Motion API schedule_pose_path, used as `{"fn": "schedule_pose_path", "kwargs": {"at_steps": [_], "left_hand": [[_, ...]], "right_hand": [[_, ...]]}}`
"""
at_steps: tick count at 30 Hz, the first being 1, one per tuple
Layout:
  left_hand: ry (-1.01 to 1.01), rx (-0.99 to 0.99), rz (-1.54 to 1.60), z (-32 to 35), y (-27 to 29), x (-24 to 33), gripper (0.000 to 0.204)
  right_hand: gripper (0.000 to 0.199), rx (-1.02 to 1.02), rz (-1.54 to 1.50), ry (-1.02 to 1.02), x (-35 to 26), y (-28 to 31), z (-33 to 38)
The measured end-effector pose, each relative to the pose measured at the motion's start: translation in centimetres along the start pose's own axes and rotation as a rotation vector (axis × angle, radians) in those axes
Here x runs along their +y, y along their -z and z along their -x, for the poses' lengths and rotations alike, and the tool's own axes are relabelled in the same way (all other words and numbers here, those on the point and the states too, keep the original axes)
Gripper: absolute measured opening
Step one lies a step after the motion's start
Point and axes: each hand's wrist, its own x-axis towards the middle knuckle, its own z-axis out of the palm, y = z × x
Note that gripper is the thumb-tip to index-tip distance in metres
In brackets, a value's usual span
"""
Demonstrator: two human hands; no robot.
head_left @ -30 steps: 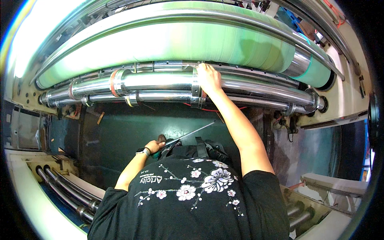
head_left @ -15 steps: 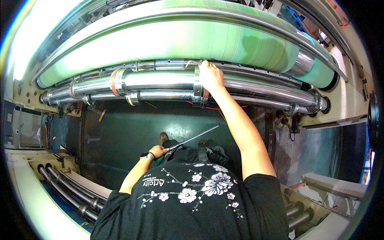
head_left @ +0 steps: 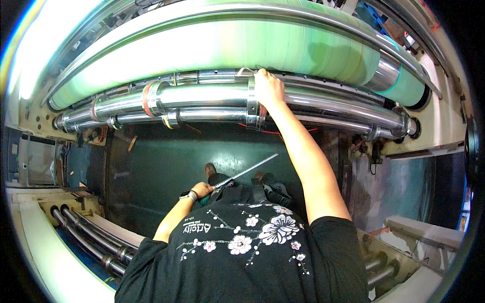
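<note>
Up at the machine, my right hand is closed at the collar on the shiny metal shaft. A thin bent metal bar, like a hex key, sticks out to the left from its fingers, and its gripped end is hidden. Low in front of my body, my left hand is wrapped round one end of a long steel ruler. The ruler slants up to the right above the floor, apart from the machine.
Behind the shaft lies a large pale green roll, with a curved bar across it. Another collar with a reddish ring sits farther left. A thinner lower shaft runs below. More rollers stand at the lower left.
The hex key and my right hand have shifted slightly at the collar. My left hand still holds the ruler, almost unmoved. The whole view has shifted a little.
</note>
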Motion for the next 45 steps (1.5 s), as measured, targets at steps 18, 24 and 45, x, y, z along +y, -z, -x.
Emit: {"fn": "schedule_pose_path", "kwargs": {"at_steps": [18, 24, 45], "left_hand": [[-0.047, 0.045, -0.03, 0.9, 1.4, 1.9, 0.04], [0.008, 0.029, 0.031, 1.7, 1.7, 1.7, 0.04], [0.047, 0.013, -0.048, 0.3, 2.2, 1.5, 0.042]], "right_hand": [[0.024, 0.021, 0.013, -0.022, -0.8, 0.2, 0.4], [0.024, 0.025, 0.034, -0.018, 0.0, -0.8, 0.4], [0.023, -0.055, -0.044, -0.061, -0.6, 0.1, -0.2]]}}
